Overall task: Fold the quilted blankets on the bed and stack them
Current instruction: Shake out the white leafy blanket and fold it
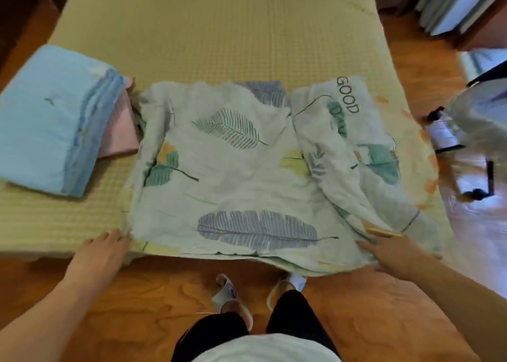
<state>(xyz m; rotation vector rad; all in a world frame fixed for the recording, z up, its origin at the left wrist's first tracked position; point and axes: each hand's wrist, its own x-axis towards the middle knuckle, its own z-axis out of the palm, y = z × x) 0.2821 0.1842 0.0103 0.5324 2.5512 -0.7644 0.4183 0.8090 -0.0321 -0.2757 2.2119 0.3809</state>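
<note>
Both hands' fingers released, left hand and right hand touching leaf-print blanket, "GOOD" legible

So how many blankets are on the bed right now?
3 visible: leaf-print blanket between both hands at the near edge; folded blue blanket at left, lying on a pink one. More could be hidden underneath.

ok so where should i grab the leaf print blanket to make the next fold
Probably at its two near corners, coming from the bed's foot edge where you stand. The leaf print blanket lies flat with its near hem along that edge; your left hand is at the left corner, your right hand by the bunched right side, so lift both and carry them away.
</note>
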